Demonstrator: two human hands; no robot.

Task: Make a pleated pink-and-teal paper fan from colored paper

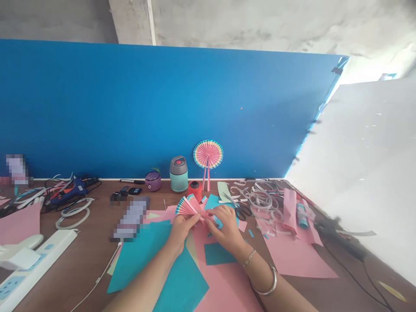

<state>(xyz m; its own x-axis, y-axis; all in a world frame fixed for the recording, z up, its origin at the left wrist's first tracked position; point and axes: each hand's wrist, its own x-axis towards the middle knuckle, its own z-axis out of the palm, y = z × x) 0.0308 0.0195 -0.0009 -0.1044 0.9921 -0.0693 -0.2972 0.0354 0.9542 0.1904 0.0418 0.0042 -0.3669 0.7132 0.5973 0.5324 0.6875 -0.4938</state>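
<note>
Between my two hands is a pleated paper fan [187, 206], pink with striped blue and yellow edges, partly spread. My left hand [182, 229] pinches its left side between thumb and fingers. On the other side, my right hand [225, 225] has its fingers closed over the fan's middle and right part, hiding much of it. Below the hands lie teal paper sheets [146, 251] and pink paper [224, 286]. Scissors [240, 210] with dark handles rest just beyond my right hand. A finished-looking round paper fan [208, 154] leans upright against the blue panel.
At the back stand a teal jar with a grey lid [178, 175], a purple pot [152, 181] and a red container [195, 188]. Curled white strips [261, 201] and pink paper [299, 260] lie right. A power strip [35, 268], glue gun [73, 190] and cables are left.
</note>
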